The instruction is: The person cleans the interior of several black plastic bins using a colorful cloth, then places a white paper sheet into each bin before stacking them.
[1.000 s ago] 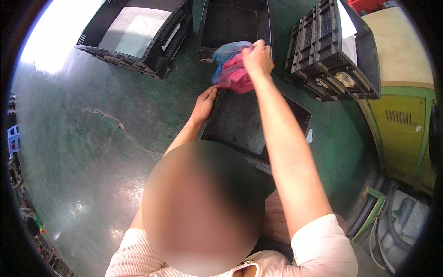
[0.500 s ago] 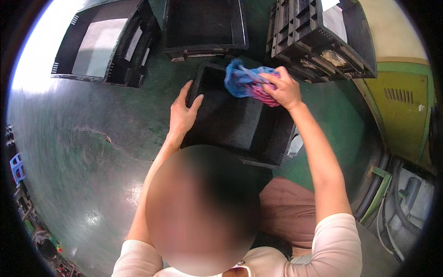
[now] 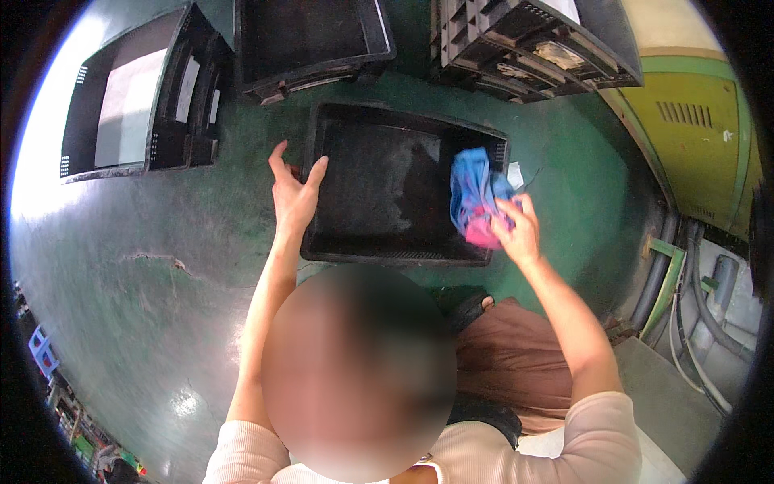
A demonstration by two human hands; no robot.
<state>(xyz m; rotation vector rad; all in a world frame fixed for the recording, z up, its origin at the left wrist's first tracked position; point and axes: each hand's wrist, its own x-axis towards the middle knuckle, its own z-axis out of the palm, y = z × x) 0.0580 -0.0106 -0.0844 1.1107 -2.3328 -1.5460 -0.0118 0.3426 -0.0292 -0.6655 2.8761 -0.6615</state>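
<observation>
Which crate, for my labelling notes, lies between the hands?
The central crate: left hand at its left end, right hand holding a blue and pink cloth at its right. Other crates stand farther from both hands.

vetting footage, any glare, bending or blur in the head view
Head view: glare whitens floor at left; head view: edges of the cabinet bow; head view: a round blur covers the lower middle; head view: folds show on the cloth.

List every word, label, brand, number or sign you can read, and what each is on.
No text is readable.
White sheet in, and paper slips on, the left crate: any print too small or blurred.
Pale patch on the right crate: unreadable.
White scrap beside the nearest crate: unreadable.
White mark on the yellow-green cabinet: too small to tell.
</observation>
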